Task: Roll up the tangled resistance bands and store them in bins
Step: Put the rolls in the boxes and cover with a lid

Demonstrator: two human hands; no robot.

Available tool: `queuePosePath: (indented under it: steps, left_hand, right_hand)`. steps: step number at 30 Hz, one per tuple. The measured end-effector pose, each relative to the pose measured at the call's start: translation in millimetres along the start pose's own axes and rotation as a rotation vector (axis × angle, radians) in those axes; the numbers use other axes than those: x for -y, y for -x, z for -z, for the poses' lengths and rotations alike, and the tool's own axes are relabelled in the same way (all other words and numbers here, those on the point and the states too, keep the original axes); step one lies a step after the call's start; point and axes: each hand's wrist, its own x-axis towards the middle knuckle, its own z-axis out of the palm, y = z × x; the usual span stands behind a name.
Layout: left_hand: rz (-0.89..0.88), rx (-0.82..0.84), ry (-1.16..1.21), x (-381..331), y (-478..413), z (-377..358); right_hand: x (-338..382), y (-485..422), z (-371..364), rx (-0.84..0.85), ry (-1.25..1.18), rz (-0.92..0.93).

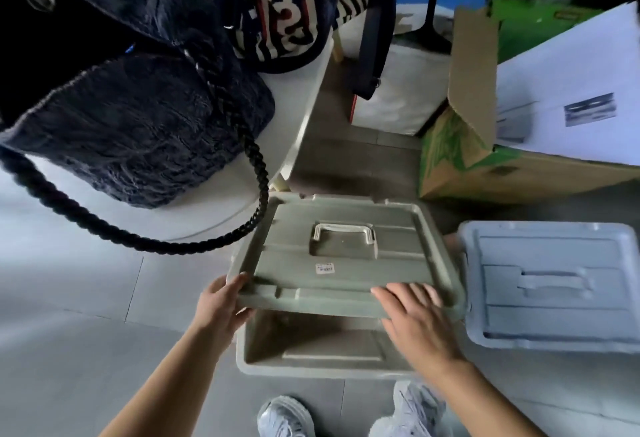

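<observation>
Bag [131, 117], dark blue, fuzzy fabric, at far left on a white desk [298, 90]; its braided strap [249, 166] loops down over the desk edge toward the floor. Second bag [277, 10], navy with white and red lettering, behind it on the same desk. Left hand [221, 305]: grips the near-left corner of the green lid [346, 256], thumb on top, fingers curled under the rim. Green lid: raised and shifted away from the person, held above the green bin [311, 346], white handle and small sticker on its top face. Green bin: on the tiled floor, its near part uncovered, the visible interior bare; resistance bands not seen in this view. Right hand [415, 315]: flat on the near-right edge of the green lid, fingers spread and extended, somewhat blurred. Shoes [287, 419], pale, at bottom centre below the bin. Blue bin [554, 284]: just right of the green one, lid closed. Cardboard box [485, 159], green-printed, flap open, behind the bins at upper right, with a white sheet [571, 90] lying across it
</observation>
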Motion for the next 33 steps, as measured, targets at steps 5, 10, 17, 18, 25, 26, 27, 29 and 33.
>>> queuePosePath:
  steps: [5,10,17,18,25,26,27,29,33]
  left_hand:
    - [0.063,0.01,-0.043,61.1,19.8,41.0]
    - [-0.027,-0.123,-0.497,111.0,5.7,69.1]
    - [-0.234,-0.238,-0.829,97.9,-42.9,47.8]
    - [-0.236,-0.234,-0.806,91.0,-49.9,43.5]
    - [-0.122,0.088,-0.513,76.9,-79.6,41.0]
    - [-0.078,0.143,-0.428,79.1,-82.4,46.0]
    - [-0.03,0.19,-0.364,82.2,-87.1,52.7]
    - [0.014,0.273,-0.291,87.0,-98.0,64.9]
    - [0.067,0.36,-0.276,101.0,-115.0,68.6]
  right_hand:
    - [13.2,62.3,-21.2,0.185,-0.082,0.02]
    - [-0.2,89.1,-37.3,0.214,-0.093,-0.141]
    - [-57.3,46.1,-50.9,0.151,-0.365,-0.917]
    - [-61.1,37.9,-54.3,0.165,-0.419,-0.943]
    - [-90.6,27.5,-84.3,0.227,-0.767,-1.145]
    - [-95.1,31.0,-90.5,0.241,-0.861,-1.189]
    - [-97.8,35.1,-96.0,0.251,-0.99,-1.219]
    - [-99.7,38.7,-102.2,0.253,-1.239,-1.222]
    - [-103.1,40.5,-111.4,0.237,-1.388,-1.159]
